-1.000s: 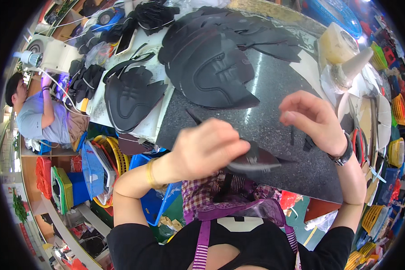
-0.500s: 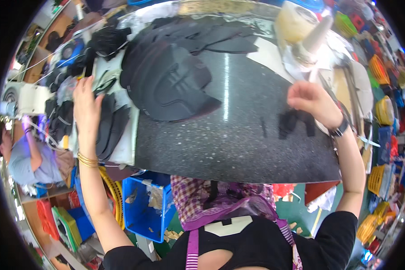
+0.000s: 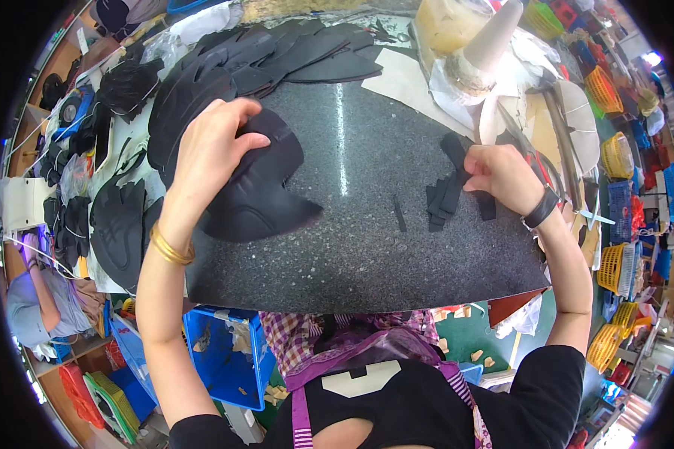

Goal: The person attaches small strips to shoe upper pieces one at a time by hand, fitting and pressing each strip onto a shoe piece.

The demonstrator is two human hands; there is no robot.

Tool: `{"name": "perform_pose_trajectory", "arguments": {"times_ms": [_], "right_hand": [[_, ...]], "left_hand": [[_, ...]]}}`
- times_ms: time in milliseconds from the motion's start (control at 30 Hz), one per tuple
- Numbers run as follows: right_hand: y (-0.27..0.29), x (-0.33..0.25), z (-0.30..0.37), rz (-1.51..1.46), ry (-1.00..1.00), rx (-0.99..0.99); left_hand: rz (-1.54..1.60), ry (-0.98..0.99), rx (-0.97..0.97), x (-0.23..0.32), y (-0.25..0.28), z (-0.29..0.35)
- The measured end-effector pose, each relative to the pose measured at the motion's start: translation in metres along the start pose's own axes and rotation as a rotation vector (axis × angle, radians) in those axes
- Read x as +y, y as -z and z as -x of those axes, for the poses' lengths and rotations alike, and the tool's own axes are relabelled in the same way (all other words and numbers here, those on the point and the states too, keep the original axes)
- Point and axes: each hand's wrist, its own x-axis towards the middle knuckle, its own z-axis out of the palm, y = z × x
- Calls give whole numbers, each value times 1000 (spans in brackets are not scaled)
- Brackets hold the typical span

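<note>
"Worktop (image 3: 337, 262) in view from your end?"

"Yes, I see it, dark and speckled. On its left side lie the stacked black panels (image 3: 273, 198). I have the left hand (image 3: 213, 150) over them, thumb and index finger parted; I can't tell whether it grips one."

"And the right hand (image 3: 505, 176)?"

"Over on the right, fingers curled, fingertips at the black strips (image 3: 445, 196). From here I can't tell whether it pinches one."

"Anything around?"

"A pale cone (image 3: 490, 45) stands far right; a blue crate (image 3: 225, 374) sits below the near left edge."
</note>
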Motion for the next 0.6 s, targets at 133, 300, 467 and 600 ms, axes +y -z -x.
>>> {"name": "perform_pose_trajectory", "arguments": {"times_ms": [133, 300, 467, 600], "right_hand": [[-6, 18, -2, -106, 70, 159], [-11, 7, 2, 71, 123, 269], [-25, 3, 12, 256, 161, 408], [-23, 5, 11, 76, 167, 332]], "left_hand": [[197, -46, -254, 23, 6, 8], [426, 44, -298, 39, -1, 24], [480, 64, -180, 63, -3, 29], [714, 75, -344, 77, 21, 39]]}}
